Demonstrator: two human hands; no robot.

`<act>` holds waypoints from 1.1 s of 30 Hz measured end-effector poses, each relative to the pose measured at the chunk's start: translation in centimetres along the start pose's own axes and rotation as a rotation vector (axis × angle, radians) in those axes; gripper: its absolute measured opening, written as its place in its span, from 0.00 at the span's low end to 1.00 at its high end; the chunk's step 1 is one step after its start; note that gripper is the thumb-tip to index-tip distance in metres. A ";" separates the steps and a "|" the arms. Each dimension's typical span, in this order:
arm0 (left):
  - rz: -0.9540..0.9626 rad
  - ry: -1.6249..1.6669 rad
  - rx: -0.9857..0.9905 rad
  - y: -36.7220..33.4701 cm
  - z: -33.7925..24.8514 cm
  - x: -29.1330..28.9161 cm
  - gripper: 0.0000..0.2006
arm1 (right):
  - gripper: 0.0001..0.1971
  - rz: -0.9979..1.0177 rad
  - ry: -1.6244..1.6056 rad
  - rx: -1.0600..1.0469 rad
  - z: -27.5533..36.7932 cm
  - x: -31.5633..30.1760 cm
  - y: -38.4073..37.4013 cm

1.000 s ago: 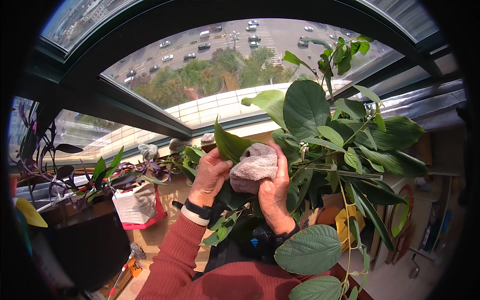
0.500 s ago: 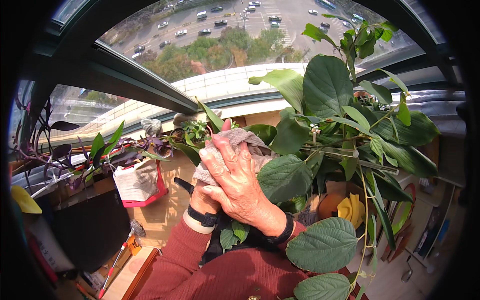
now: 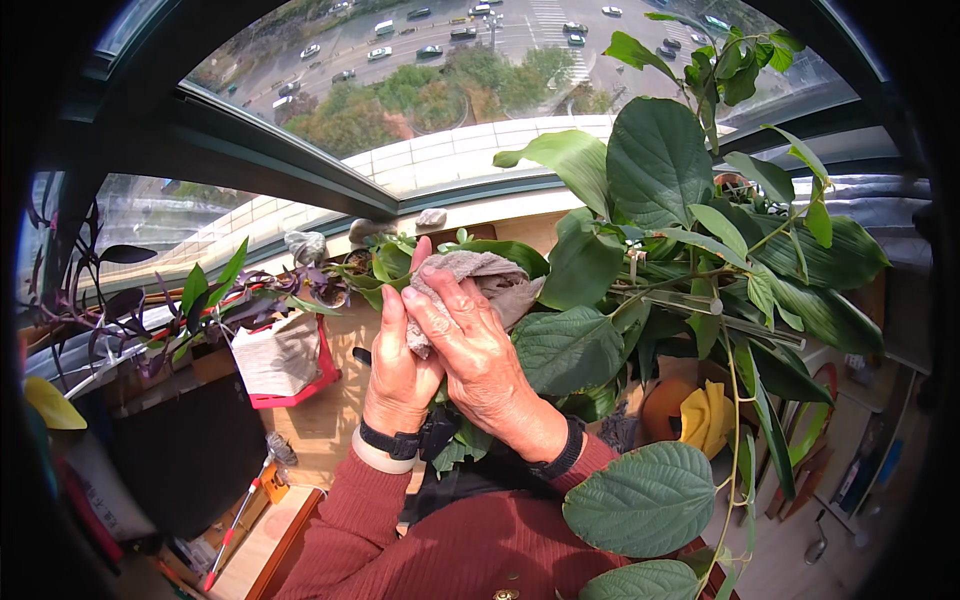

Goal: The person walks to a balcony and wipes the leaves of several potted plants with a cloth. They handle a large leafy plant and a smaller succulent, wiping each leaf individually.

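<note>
My right hand (image 3: 480, 375) presses a crumpled grey-beige cloth (image 3: 500, 285) with its fingers lying over it. Beneath and beside it, my left hand (image 3: 397, 370) is cupped up against the cloth, its thumb raised and one fingertip showing past the cloth's upper left. Most of my left fingers are hidden. Green leaves meet the cloth on both sides: a long leaf (image 3: 512, 256) comes out behind its right edge, and curled leaves (image 3: 390, 265) stand at its left. Whether a leaf lies between the hands cannot be seen.
Large-leaved plants (image 3: 660, 165) crowd the right side, with a hanging stem (image 3: 738, 430) close to my right arm. Purple-leaved plants (image 3: 120, 300) and a red container with a pale cover (image 3: 277, 355) are at left. A window frame (image 3: 290, 160) stands ahead.
My left hand has turned and opened out from under the right, showing its thumb and palm side. The cloth has shifted slightly and bunched, still between the hands.
</note>
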State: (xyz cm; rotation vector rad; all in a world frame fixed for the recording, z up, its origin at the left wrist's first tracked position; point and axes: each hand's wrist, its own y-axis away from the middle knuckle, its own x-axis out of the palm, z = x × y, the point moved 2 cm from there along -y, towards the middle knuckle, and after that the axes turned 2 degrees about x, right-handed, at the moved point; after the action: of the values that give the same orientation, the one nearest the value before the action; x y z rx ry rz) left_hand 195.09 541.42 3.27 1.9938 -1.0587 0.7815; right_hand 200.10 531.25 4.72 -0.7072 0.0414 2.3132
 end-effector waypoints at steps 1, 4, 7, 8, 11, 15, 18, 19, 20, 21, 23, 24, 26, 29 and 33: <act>-0.001 0.000 -0.027 0.2 -0.1 -0.1 0.36 | 0.30 -0.088 -0.060 0.091 -1.1 -0.4 -0.4; 0.090 0.117 -0.112 0.6 -0.1 -0.6 0.39 | 0.30 -0.133 -0.546 0.501 -5.5 -1.4 -0.6; 0.078 0.030 -0.087 0.3 0.4 -1.3 0.52 | 0.30 -0.051 -0.279 0.384 -6.6 -1.3 -0.1; 0.077 -0.032 -0.071 0.3 0.7 -1.5 0.54 | 0.30 -0.057 -0.298 0.374 -6.6 -1.2 0.0; 0.094 -0.286 -0.096 0.1 0.9 -1.6 0.53 | 0.31 -0.085 -0.305 0.354 -5.4 -0.4 0.2; 0.161 -0.545 -0.166 0.7 0.5 -1.2 0.55 | 0.36 -0.124 -0.200 0.218 -4.2 0.5 0.3; 0.143 -0.551 -0.109 0.6 0.6 -1.3 0.46 | 0.35 -0.089 -0.211 0.219 -5.4 0.4 0.2; 0.079 -0.482 -0.104 0.2 1.1 -1.5 0.42 | 0.33 -0.113 -0.179 0.282 -6.2 0.2 0.1; 0.033 -0.412 -0.095 -0.3 1.5 -1.8 0.38 | 0.32 -0.112 -0.141 0.364 -6.9 0.1 0.0; 0.059 -0.262 -0.118 -0.4 1.5 -2.2 0.31 | 0.30 -0.148 -0.146 0.465 -7.4 -0.1 -0.2; 0.030 -0.101 -0.123 -0.9 2.0 -3.2 0.32 | 0.31 -0.106 -0.297 0.703 -7.8 0.0 0.0; 0.022 0.005 -0.075 -1.0 2.2 -3.7 0.33 | 0.31 -0.146 -0.232 0.646 -7.4 0.0 0.0; 0.030 -0.286 -0.049 -1.1 2.4 -4.7 0.32 | 0.30 -0.142 -0.208 0.275 -5.5 0.5 0.2; -0.175 -0.021 -0.189 -1.0 3.3 -5.8 0.24 | 0.31 -0.088 -0.191 0.203 -5.0 1.3 0.3; -0.121 0.091 -0.211 -0.9 2.3 -6.1 0.25 | 0.16 -0.250 0.087 0.313 -8.4 0.9 0.1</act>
State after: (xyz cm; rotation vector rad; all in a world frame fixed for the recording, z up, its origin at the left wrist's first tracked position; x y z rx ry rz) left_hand 193.36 542.43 -2.97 1.8085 -0.9188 0.6608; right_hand 203.52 529.91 -2.91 -0.6136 0.3294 1.9777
